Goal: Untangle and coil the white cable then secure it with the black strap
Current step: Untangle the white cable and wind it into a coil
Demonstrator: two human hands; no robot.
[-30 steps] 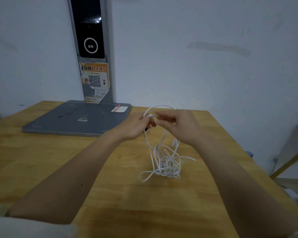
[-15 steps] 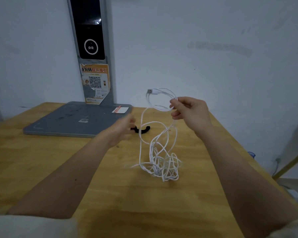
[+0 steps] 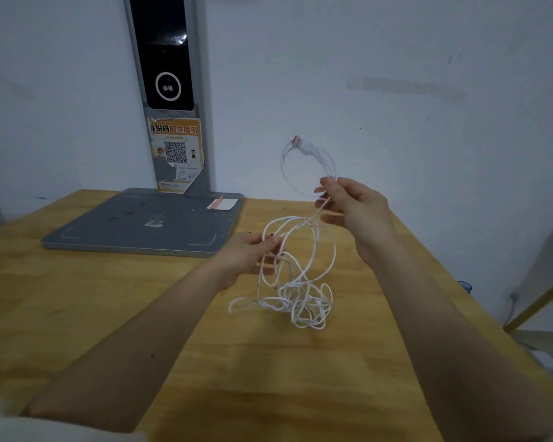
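The white cable (image 3: 300, 301) lies in a tangled heap on the wooden table (image 3: 268, 378), with loops rising from it to both hands. My right hand (image 3: 355, 205) is raised above the table and pinches the cable near one end, so a small loop with the plug (image 3: 299, 143) stands up in front of the wall. My left hand (image 3: 253, 253) is lower, left of the heap, with its fingers closed on a strand. The black strap is almost wholly hidden behind my left hand; only a dark speck shows at the fingertips.
A flat grey base plate (image 3: 141, 224) with an upright post (image 3: 170, 90) carrying a screen and a QR poster stands at the back left. A white card (image 3: 222, 204) lies on the plate's right corner. The table's right edge (image 3: 460, 282) drops to the floor.
My left hand has moved right and closed on a strand of the cable, covering the black strap. My right hand stays raised with the end loop.
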